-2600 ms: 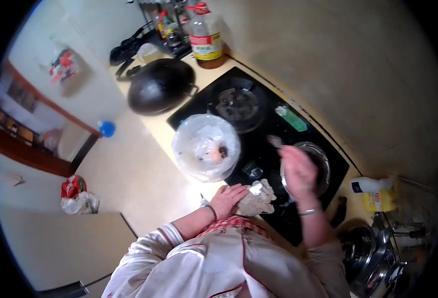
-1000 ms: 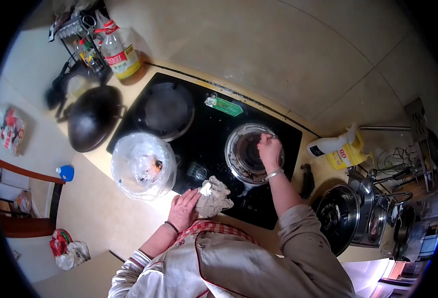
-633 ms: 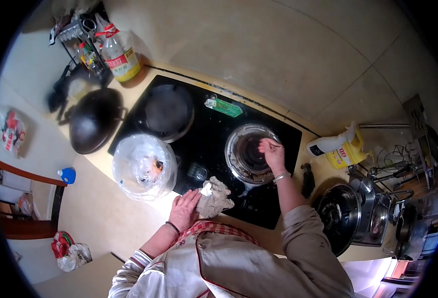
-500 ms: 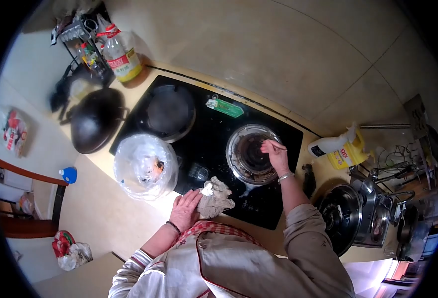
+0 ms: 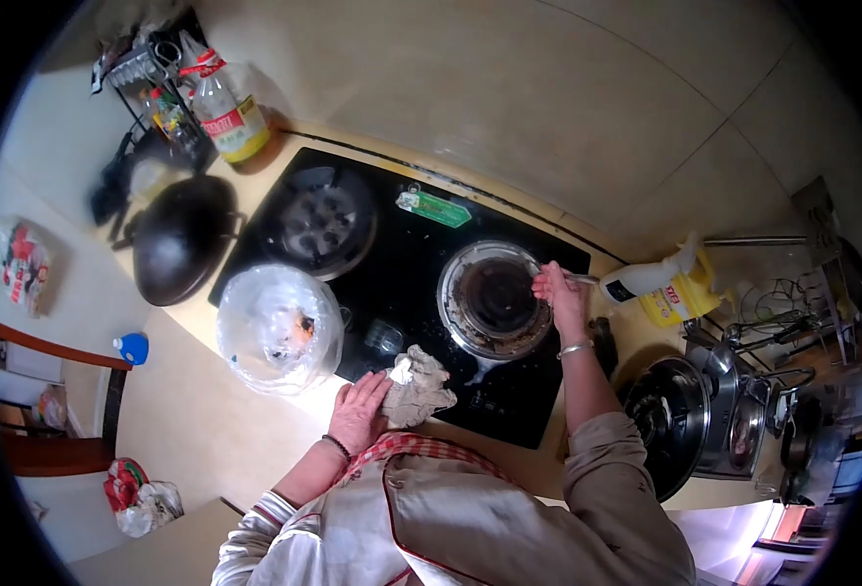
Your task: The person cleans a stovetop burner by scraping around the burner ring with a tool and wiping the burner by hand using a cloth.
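at the far left a dark wok (image 5: 185, 242) sits on the counter (image 5: 255, 192), with an oil bottle (image 5: 231, 117) behind it. next comes a bin (image 5: 240, 298) lined with thin clear plastic, holding some scraps, at the front edge of the black hob (image 5: 406, 269), near the left burner (image 5: 318, 230). the left hand (image 5: 357, 412) lies flat, palm down, fingers out straight and close together, gripping nothing, at the front edge; its fingertips reach the side of a crumpled grey cloth (image 5: 416, 391), though i can't tell whether they press on it. the cloth looks soft, limp and light, easiest to gather by the middle. further right is the right burner (image 5: 499, 298), its round metal ring grimy and stained; the ring is probably stiff, likely greasy and slippery, and best taken by its outer rim. over that burner's right edge the right hand (image 5: 558, 295) has its fingers closed, pinching a thin tool (image 5: 581, 279) whose end points right; what kind of tool is too small to say, but it seems light and rigid, suited to a fingertip hold on the shaft. just beyond stand a white bottle (image 5: 641, 280) and a yellow bottle (image 5: 680, 301), with a black pan (image 5: 667, 420) nearer the front.
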